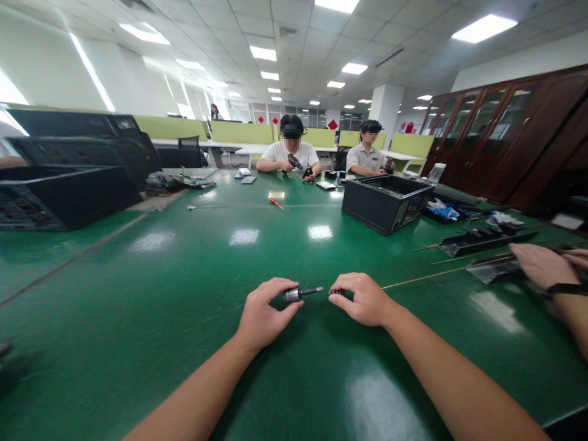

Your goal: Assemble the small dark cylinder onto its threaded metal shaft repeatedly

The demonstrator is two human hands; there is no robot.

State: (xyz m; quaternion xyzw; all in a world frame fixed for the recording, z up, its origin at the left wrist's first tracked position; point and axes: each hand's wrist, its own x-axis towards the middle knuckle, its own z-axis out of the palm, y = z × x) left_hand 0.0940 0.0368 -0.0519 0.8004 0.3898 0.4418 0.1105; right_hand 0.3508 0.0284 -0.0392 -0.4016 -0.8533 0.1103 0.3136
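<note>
My left hand (266,309) pinches a short metal cylinder (292,295) between thumb and fingers. A thin dark shaft (312,291) sticks out of the cylinder and points right, its end lighter in colour. Just beyond that end, a small gap away, my right hand (361,299) is closed around a small dark ridged piece (336,292), mostly hidden by the fingertips. Both hands are low over the green tabletop (184,318).
An orange screwdriver (274,201) lies farther back. A black computer case (381,205) stands at right, more black cases (59,196) at left. Another person's hands (542,266) work by long thin rods (452,259) at right. Opposite, a person holds a power drill (295,162).
</note>
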